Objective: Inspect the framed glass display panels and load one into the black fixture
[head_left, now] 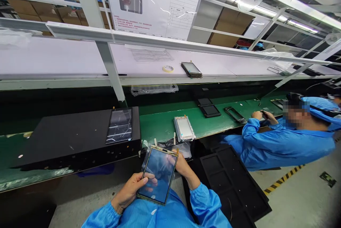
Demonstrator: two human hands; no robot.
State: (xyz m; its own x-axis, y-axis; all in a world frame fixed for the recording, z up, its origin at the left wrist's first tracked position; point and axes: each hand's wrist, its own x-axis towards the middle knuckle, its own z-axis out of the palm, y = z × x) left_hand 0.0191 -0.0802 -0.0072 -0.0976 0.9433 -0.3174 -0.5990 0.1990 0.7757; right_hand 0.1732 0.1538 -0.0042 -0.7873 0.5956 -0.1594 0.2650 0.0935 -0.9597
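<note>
Both my hands hold up a thin, clear touch-screen glass panel with a gold-coloured border, tilted above my lap. My left hand grips its lower left edge, with the thumb across the front. My right hand is behind the upper right corner, its fingers partly visible through the glass. Just ahead of the panel, a stack of similar panels in a silvery wrap lies on the green workbench.
A black mat on the bench carries another glass panel. A black compartment tray stands at my right. A co-worker in a blue smock works at the bench to the right. Above, a white shelf holds a tape roll.
</note>
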